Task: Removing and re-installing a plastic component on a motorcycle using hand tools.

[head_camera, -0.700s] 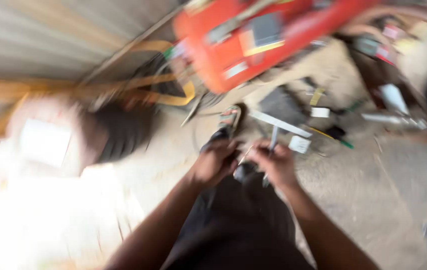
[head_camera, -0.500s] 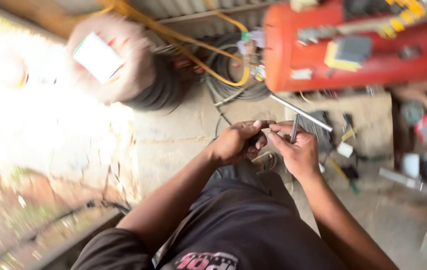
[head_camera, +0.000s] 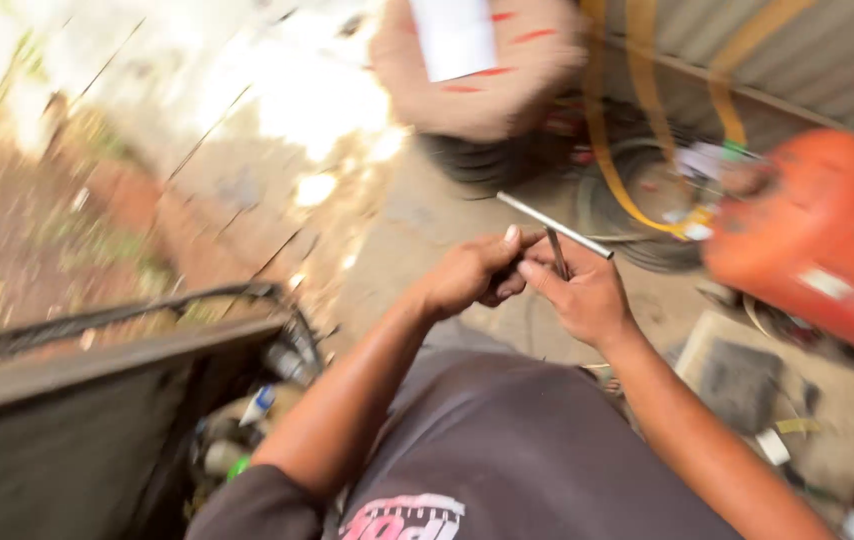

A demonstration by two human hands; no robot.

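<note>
Both my hands meet in front of my chest over a concrete floor. My left hand (head_camera: 467,272) and my right hand (head_camera: 582,295) together hold a thin metal T-shaped tool (head_camera: 555,228). Its crossbar sticks out above my fingers and slants down to the right. The short stem runs down between my fingertips. The picture is blurred by head motion, so what lies inside my palms is hidden.
An orange-red machine body (head_camera: 812,235) lies at the right. A brownish round object on black tyres (head_camera: 482,75) stands at the top, with yellow hose (head_camera: 637,190) beside it. A dark crate holding bottles (head_camera: 137,400) sits at lower left. Small scattered parts (head_camera: 757,385) lie at right.
My view has swung left, so the orange-red machine slid to the right edge and a dark crate came into view. My hands keep holding the metal tool.
</note>
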